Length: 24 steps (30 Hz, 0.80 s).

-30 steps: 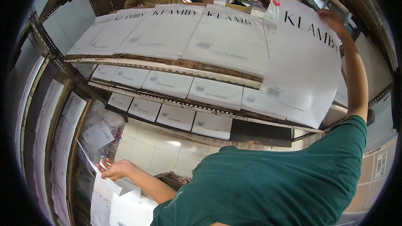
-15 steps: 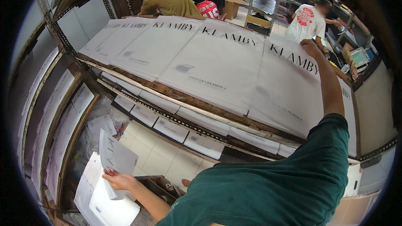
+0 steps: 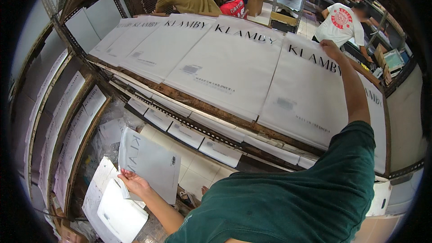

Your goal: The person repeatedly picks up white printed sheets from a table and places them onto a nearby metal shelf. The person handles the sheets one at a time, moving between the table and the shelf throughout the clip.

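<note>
In my left hand (image 3: 135, 183), at the lower left, is a whitish printed plastic bag (image 3: 155, 164) gripped by its edge. Its broad face shows, and its lower part overhangs a pile of white bags (image 3: 120, 211). My right arm reaches across to the far edge of the rack's top shelf. There the fingers of my right hand (image 3: 332, 50) are bent closed at the top edge of a flat printed white bag (image 3: 299, 99); the fingertips are partly hidden. Beside it lies another such bag (image 3: 220, 67), with several more in a row to the left.
A lower shelf (image 3: 182, 134) under the top one carries more white bags. At the left stands a second rack (image 3: 85, 144) with bags on several levels. Clear plastic wrap (image 3: 108, 112) lies between the racks. Several people, one in a white shirt (image 3: 339, 22), are beyond the rack.
The bag in my left hand has swung out to the right, showing more of its face. My right hand stays at the far edge. The person in white has bent sideways.
</note>
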Each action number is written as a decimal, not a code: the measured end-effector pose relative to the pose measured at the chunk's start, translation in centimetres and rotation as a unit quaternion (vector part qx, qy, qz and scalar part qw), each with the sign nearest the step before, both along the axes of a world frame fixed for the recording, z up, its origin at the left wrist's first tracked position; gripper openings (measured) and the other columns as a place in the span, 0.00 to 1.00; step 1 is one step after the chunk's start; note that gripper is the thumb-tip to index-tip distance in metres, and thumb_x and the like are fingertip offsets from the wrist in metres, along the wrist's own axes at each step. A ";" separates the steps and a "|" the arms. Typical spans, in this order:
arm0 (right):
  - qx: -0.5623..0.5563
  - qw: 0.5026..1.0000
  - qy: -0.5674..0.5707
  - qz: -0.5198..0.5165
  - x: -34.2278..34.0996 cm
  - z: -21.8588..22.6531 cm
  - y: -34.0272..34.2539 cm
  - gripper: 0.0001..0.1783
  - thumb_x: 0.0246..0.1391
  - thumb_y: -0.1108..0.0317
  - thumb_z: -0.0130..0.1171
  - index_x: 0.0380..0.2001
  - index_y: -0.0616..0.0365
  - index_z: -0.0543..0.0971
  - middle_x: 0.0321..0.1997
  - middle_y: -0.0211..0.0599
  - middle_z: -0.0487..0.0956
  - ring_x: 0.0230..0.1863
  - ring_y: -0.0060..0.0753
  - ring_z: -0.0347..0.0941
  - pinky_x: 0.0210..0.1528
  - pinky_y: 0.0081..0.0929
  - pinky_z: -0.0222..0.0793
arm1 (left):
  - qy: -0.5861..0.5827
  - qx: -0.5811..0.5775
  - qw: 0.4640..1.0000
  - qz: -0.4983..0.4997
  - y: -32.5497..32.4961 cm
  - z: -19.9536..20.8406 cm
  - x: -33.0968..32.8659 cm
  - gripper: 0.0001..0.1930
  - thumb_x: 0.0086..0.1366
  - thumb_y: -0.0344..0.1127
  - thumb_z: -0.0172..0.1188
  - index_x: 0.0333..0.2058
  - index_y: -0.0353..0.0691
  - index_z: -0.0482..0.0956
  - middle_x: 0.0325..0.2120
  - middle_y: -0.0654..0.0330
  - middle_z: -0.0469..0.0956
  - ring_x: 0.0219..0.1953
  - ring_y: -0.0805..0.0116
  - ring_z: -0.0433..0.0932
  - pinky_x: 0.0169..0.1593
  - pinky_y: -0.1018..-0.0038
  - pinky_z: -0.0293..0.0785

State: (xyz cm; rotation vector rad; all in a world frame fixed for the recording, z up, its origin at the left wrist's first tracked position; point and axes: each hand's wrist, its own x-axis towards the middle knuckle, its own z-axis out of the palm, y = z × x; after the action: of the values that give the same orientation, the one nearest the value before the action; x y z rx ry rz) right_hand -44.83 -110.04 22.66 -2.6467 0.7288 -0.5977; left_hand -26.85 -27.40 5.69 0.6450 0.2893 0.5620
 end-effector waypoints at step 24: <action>-0.347 0.900 -0.043 0.260 18.9 13.4 25.4 0.18 0.45 0.61 0.53 0.42 0.52 0.72 0.38 0.45 0.73 0.41 0.43 0.70 0.42 0.35 0.66 | 0.017 -0.039 0.994 -0.096 1.3 1.4 0.1 0.20 0.63 0.48 0.46 0.42 0.35 0.66 0.35 0.63 0.69 0.31 0.75 0.67 0.35 0.81 0.68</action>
State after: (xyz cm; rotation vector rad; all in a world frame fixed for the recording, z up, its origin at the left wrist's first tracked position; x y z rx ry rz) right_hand -25.91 -84.67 36.10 -3.2134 -0.3085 -0.9285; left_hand -26.76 -26.12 7.06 0.5990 0.2764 0.3541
